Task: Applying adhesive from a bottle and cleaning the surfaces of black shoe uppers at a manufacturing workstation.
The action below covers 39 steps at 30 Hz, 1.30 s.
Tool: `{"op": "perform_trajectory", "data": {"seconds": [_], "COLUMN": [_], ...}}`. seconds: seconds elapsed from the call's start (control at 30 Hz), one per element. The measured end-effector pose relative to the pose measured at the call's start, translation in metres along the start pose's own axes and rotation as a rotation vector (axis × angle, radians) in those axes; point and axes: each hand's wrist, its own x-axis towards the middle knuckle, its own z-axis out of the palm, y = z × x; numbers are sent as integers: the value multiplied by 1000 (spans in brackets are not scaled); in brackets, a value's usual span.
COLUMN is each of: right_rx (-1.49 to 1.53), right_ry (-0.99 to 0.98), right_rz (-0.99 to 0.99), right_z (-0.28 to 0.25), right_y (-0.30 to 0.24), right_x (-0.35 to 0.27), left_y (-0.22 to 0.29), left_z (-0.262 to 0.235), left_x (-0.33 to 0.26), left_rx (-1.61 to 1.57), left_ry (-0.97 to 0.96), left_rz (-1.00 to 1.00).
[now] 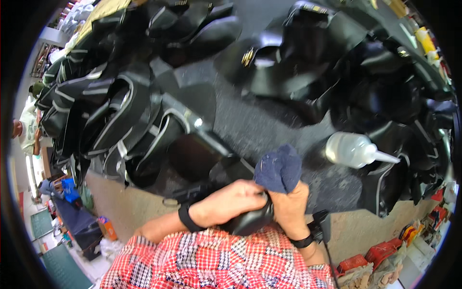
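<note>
Close to my body at the table's near edge, my left hand [226, 203] is closed on a glossy black leather-like piece [252, 219], which curves down towards my lap. My right hand [291, 207] grips a bunched navy cloth [278, 168] that rises above the fist. Both hands are nearly touching, with the black piece between them. How far the right fingers reach round the cloth is hidden. Beyond the right hand, a clear squeeze bottle [349, 150] with a pointed white nozzle lies on its side.
Black pieces with pale edging [125, 111] are heaped on the left of the dark table [240, 111]. More glossy black pieces [308, 62] pile up at the back and right. Red packages [382, 253] lie at the lower right. Another person [30, 127] is at the far left.
</note>
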Motion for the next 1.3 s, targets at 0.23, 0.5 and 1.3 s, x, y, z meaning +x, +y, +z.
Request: {"op": "perform_trajectory", "data": {"seconds": [0.23,0.5,1.3], "right_rx": [306,416,541], "right_ry": [-81,-84,-369], "right_rz": [332,294,-252], "right_z": [-1,-15,69], "right_y": [-14,-12,-97], "right_x": [21,40,84], "left_y": [23,250,112], "left_z": [5,53,-14], "left_x": [-19,-70,-43], "left_rx": [437,1289,899], "left_ry": [-29,571,301], "left_rz": [75,1071,678]}}
